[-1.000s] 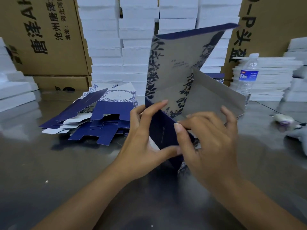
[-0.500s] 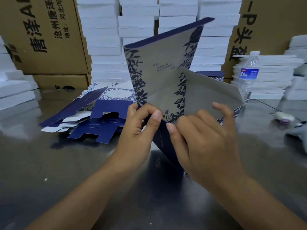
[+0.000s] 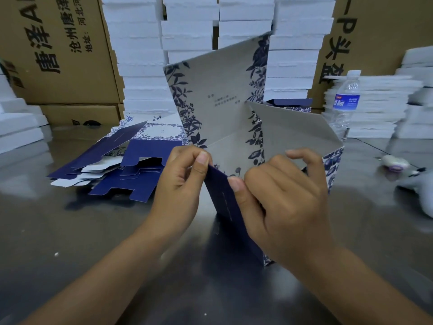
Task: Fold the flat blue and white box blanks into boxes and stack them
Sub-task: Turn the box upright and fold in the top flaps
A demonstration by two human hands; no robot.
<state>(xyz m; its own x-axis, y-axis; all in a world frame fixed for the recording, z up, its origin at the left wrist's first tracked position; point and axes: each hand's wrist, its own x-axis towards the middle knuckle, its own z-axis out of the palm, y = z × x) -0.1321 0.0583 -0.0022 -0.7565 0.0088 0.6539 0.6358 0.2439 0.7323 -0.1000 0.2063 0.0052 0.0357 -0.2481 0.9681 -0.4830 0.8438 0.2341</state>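
A half-folded blue and white box blank (image 3: 225, 99) stands upright in the middle of the table, its grey inner side with dark leaf print facing me. My left hand (image 3: 180, 184) pinches its near left corner between thumb and forefinger. My right hand (image 3: 283, 205) grips the dark blue near panel (image 3: 225, 200) and the right side flap. A loose pile of flat blue and white blanks (image 3: 126, 160) lies on the table to the left of my hands.
Tall stacks of white foam slabs (image 3: 140, 55) stand behind the box, with brown cartons (image 3: 56, 48) at both back corners. A water bottle (image 3: 346, 99) stands at the right before more foam stacks. A small white and purple object (image 3: 396, 163) lies at the right edge.
The raised back panel has swung leftward and tilted. My left fingers have closed from spread to a pinch on the near corner. My right hand has shifted onto the blue panel.
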